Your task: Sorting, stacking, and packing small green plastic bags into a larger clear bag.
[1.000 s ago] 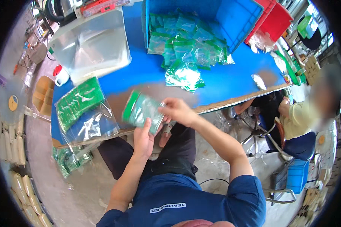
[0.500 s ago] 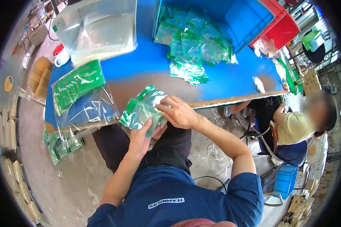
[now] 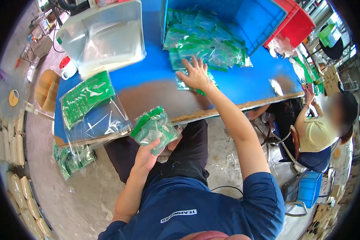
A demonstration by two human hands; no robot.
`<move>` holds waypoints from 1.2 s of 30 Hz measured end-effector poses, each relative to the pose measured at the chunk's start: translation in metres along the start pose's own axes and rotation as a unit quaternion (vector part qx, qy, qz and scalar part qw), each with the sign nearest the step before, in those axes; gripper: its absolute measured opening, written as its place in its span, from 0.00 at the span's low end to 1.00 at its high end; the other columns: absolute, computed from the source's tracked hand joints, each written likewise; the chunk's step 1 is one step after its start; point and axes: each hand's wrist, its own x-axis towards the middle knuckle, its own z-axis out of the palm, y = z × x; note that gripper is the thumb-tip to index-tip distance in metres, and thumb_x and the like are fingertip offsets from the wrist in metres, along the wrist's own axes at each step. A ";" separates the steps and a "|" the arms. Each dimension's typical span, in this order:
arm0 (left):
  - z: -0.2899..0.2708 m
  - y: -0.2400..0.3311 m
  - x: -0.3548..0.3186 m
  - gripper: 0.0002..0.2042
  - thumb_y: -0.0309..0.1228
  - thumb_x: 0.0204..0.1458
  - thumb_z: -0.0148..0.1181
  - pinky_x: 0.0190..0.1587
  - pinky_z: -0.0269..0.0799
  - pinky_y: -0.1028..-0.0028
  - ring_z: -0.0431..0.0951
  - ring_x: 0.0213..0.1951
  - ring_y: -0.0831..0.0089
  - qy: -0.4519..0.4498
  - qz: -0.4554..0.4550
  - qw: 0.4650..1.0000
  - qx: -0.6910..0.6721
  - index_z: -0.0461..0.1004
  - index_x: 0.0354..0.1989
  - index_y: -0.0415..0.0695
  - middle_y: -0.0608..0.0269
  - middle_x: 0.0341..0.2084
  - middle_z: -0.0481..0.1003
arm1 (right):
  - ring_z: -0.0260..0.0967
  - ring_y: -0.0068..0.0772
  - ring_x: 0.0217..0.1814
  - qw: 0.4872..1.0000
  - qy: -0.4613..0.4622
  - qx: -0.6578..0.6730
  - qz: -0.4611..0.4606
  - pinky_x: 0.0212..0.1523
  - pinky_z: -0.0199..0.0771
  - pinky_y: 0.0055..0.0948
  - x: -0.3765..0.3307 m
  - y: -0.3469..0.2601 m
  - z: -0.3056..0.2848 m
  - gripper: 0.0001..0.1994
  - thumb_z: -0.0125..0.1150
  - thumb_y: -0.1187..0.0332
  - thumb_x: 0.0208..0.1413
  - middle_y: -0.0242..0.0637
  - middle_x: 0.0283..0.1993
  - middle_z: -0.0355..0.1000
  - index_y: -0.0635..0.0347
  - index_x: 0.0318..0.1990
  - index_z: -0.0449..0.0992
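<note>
My left hand (image 3: 148,154) is closed on a small stack of clear plastic packets (image 3: 154,130) with green edges, held over my lap just below the table's edge. Its thumb lies across the front of the stack. Reaching forward over the table, my right hand (image 3: 196,75) has its fingers spread over the near end of a heap of similar green-edged packets (image 3: 208,40). This heap spills out of a blue crate (image 3: 264,26) tipped on its side. Whether the right fingertips press on a packet is hard to make out.
On the left lie a large clear bag of green packets (image 3: 88,96) and a pale bin holding clear plastic sheets (image 3: 112,44). A red-and-white mug (image 3: 68,68) stands beside them. More packets (image 3: 74,160) hang low at the left. A co-worker (image 3: 318,128) sits at the right.
My right hand has left the packets in my left hand and moved forward to the heap by the crate. The left hand keeps its hold on the stack.
</note>
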 end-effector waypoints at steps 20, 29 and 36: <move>0.007 0.004 -0.009 0.24 0.24 0.58 0.60 0.59 0.70 0.60 0.74 0.56 0.66 -0.004 0.152 0.987 0.044 0.63 0.63 0.41 0.59 0.56 0.72 | 0.56 0.60 0.70 0.973 0.052 0.064 -0.216 0.67 0.56 0.54 -0.056 -0.075 -0.035 0.22 0.57 0.60 0.61 0.50 0.65 0.64 0.60 0.60 0.69; -0.010 0.021 -0.040 0.26 0.21 0.56 0.61 0.61 0.67 0.62 0.72 0.57 0.66 -0.040 0.277 0.958 0.059 0.62 0.64 0.40 0.59 0.56 0.72 | 0.49 0.60 0.73 0.974 -0.007 0.012 -0.225 0.69 0.47 0.64 -0.098 -0.096 -0.039 0.27 0.57 0.51 0.61 0.52 0.67 0.60 0.60 0.61 0.68; -0.012 0.006 -0.026 0.25 0.25 0.57 0.62 0.62 0.65 0.65 0.71 0.58 0.67 -0.001 0.267 0.964 0.014 0.63 0.63 0.39 0.60 0.56 0.71 | 0.52 0.58 0.72 0.967 -0.060 0.089 -0.232 0.70 0.52 0.56 -0.132 -0.120 -0.048 0.21 0.52 0.67 0.61 0.52 0.68 0.60 0.61 0.62 0.68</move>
